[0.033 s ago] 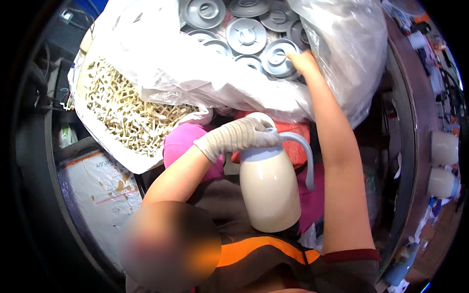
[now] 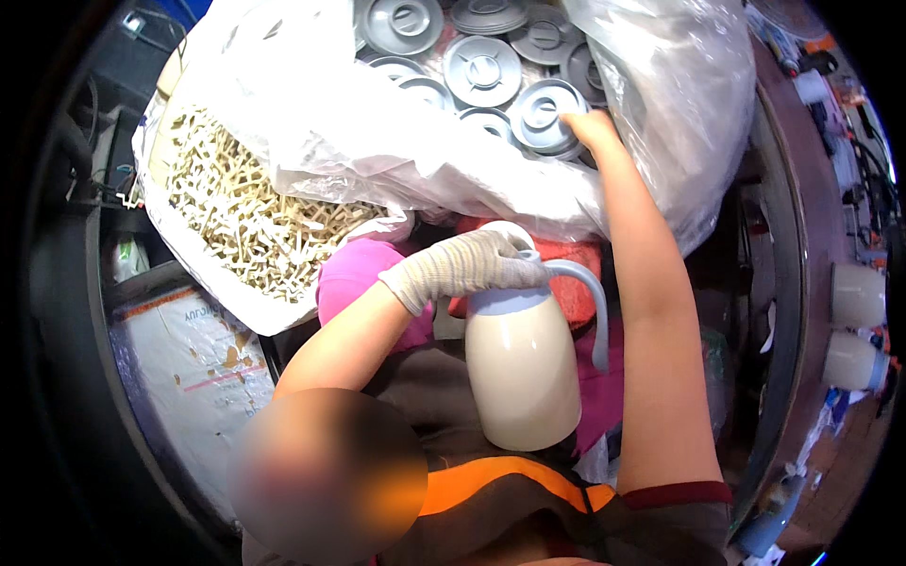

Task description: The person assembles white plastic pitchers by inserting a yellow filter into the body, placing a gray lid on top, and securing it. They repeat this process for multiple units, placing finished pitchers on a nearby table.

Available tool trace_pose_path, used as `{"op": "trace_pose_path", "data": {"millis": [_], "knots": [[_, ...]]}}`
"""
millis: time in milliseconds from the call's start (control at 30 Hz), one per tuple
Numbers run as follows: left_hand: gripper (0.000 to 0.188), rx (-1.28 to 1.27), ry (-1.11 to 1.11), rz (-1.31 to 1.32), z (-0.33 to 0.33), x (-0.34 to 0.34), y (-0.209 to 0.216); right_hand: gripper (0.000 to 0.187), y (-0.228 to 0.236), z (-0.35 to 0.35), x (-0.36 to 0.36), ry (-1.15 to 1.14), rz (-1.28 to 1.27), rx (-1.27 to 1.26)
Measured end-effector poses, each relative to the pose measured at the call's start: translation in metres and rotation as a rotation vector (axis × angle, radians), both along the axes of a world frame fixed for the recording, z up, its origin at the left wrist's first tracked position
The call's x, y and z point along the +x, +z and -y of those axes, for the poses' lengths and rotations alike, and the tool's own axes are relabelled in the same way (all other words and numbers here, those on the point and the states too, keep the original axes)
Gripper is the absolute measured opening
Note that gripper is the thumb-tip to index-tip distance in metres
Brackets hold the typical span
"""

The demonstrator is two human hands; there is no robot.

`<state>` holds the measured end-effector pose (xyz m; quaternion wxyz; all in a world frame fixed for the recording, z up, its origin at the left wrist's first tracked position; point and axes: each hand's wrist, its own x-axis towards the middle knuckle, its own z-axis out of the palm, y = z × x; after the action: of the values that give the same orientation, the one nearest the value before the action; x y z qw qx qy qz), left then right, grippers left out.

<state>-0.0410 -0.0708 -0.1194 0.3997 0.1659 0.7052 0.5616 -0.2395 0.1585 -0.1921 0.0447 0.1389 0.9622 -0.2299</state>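
My left hand (image 2: 472, 261), in a striped knit glove, is closed over the top of a cream jug (image 2: 522, 377). The jug has a blue-grey collar and a curved handle (image 2: 596, 311) on its right side, and it leans in front of my body. Farther off, my bare right hand (image 2: 595, 129) reaches into a white plastic bag (image 2: 444, 174). Its thumb lies on top of a round grey lid (image 2: 545, 115) with a raised centre, and its other fingers are curled at the lid's right edge, partly hidden. Several similar grey lids (image 2: 482, 71) lie around it.
A white sack of short beige pieces (image 2: 245, 212) stands at the left, beside a magenta rounded thing (image 2: 359, 283). Red cloth (image 2: 576, 292) shows behind the jug. A printed white package (image 2: 203, 368) lies lower left. Two more cream jugs (image 2: 859, 294) are on the right.
The whole view has shifted slightly. My right thumb sits a little nearer the lid's right edge; my left hand keeps its hold on the jug.
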Motion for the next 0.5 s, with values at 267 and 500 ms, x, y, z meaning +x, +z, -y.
{"op": "trace_pose_path", "data": {"millis": [267,500], "knots": [[0.046,-0.089,-0.076,-0.095,0.009,-0.002,-0.017,0.047,0.060,0.054,0.084,0.567,-0.583,0.366],[0.035,0.080,-0.229,-0.627,0.002,-0.003,-0.042,0.047,0.047,0.015,0.154,0.771,-0.232,-0.088]]}}
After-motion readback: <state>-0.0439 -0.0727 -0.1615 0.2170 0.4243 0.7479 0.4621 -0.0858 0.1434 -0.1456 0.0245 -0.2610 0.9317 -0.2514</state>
